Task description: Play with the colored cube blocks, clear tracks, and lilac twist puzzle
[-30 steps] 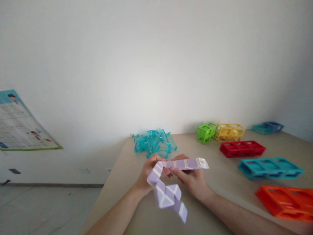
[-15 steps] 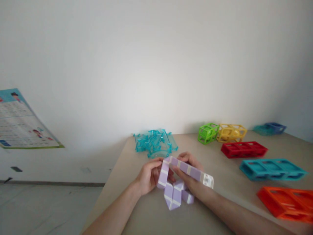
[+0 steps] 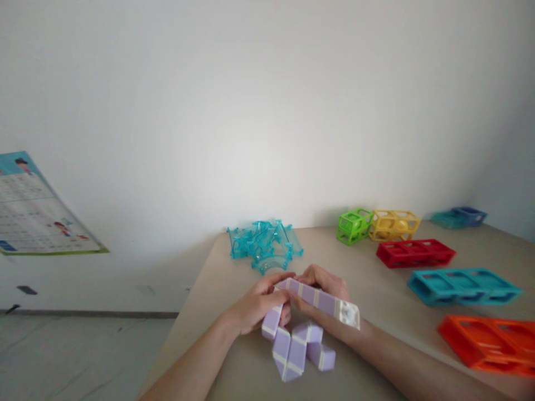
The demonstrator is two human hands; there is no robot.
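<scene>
A lavender and white snake puzzle, made of jointed wedge segments, is held above the near part of the table. My left hand is closed round its upper left bend, thumb across a segment. My right hand grips the straight upper run, with the fingers behind it and the thumb in front. That run reaches to the right over my right wrist and ends in a pale, patterned end piece. Below my hands the other segments hang in a folded zigzag. Some fingertips are hidden behind the puzzle.
Clear teal plastic pieces lie heaped beyond my hands. To the right are open-frame blocks: green, yellow, red, teal, orange and blue. A poster hangs on the left wall.
The puzzle's lower folded part has come down and nearer. My left hand has shifted right along the bend, its thumb now over the segment there. My right hand keeps hold of the straight run.
</scene>
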